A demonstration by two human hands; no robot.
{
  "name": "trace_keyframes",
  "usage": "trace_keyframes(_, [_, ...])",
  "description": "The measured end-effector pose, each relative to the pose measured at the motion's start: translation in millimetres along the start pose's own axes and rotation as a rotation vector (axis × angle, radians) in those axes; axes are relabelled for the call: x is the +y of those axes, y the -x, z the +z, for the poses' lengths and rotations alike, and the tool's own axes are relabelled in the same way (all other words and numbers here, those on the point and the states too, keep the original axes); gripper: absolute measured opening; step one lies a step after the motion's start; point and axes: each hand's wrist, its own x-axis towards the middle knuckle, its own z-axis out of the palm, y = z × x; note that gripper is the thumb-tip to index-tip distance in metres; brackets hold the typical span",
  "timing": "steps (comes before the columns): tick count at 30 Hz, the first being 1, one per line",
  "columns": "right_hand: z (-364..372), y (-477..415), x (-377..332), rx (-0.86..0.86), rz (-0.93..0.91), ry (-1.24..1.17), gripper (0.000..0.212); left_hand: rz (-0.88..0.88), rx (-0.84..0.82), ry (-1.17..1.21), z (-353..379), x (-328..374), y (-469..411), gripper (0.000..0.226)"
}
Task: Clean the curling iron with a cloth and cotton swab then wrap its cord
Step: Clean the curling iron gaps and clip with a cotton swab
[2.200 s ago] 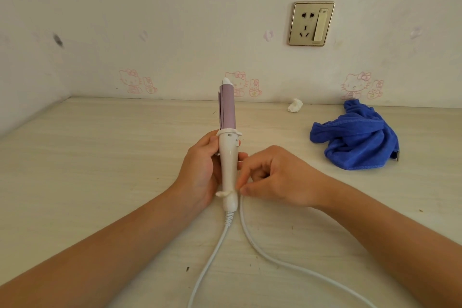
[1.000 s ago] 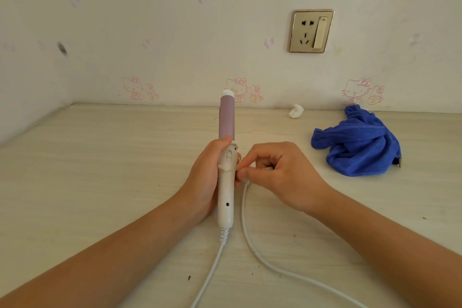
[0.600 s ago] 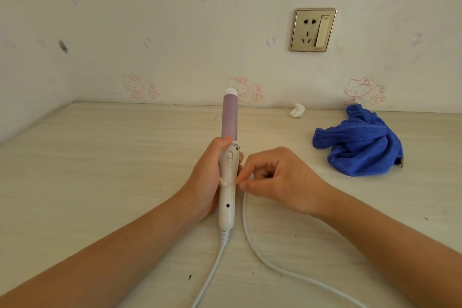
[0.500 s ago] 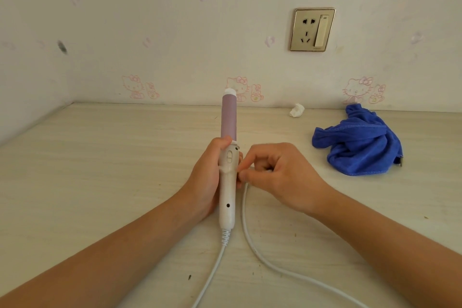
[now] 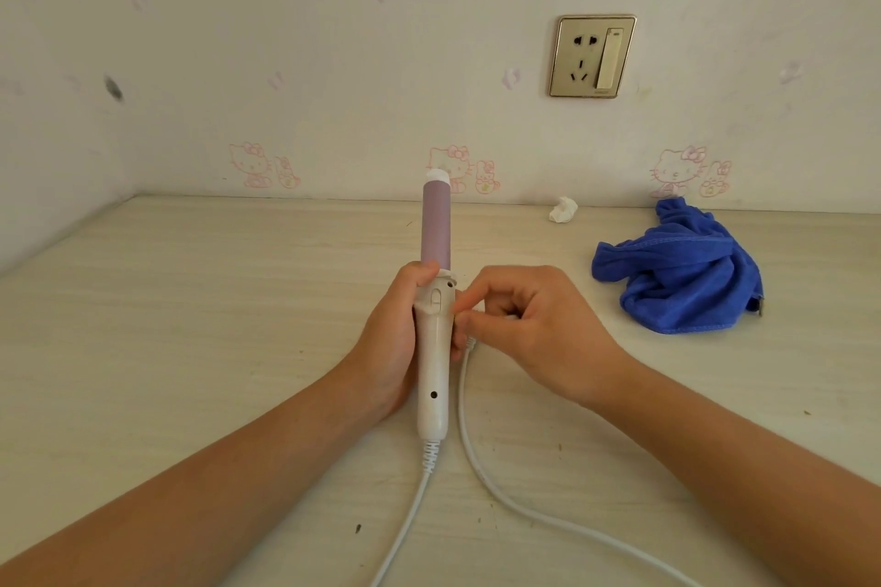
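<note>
The curling iron (image 5: 435, 229) has a lilac barrel and a white handle and stands tilted up from the table. My left hand (image 5: 388, 338) grips the handle from the left, thumb at the collar. My right hand (image 5: 534, 329) has curled fingers pressed to the handle's right side, and it pinches the far end of the white cord (image 5: 476, 458). The cord leaves the handle's base, runs off the bottom edge and loops back up into that hand. A crumpled blue cloth (image 5: 681, 276) lies at the right, apart from both hands. No cotton swab is visible.
A small white wad (image 5: 562, 210) lies by the wall behind the cloth. A wall socket with a switch (image 5: 592, 56) is above the pale wooden table (image 5: 190, 324). The walls meet in a corner at the far left.
The iron has turned in my left hand, so its switch side faces me instead of the clamp lever. My right hand has shifted slightly up the handle with the cord end.
</note>
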Motion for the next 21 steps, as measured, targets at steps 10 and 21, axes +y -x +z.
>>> trace_keyframes(10, [-2.1, -1.5, -0.9, -0.060, 0.041, 0.000, 0.010, 0.018, -0.012, 0.006, -1.4, -1.4, -1.2, 0.035])
trace_keyframes(21, [1.4, 2.6, 1.2, -0.260, 0.118, -0.037, 0.010, -0.002, 0.022, 0.097, -9.3, -2.4, -7.7, 0.031])
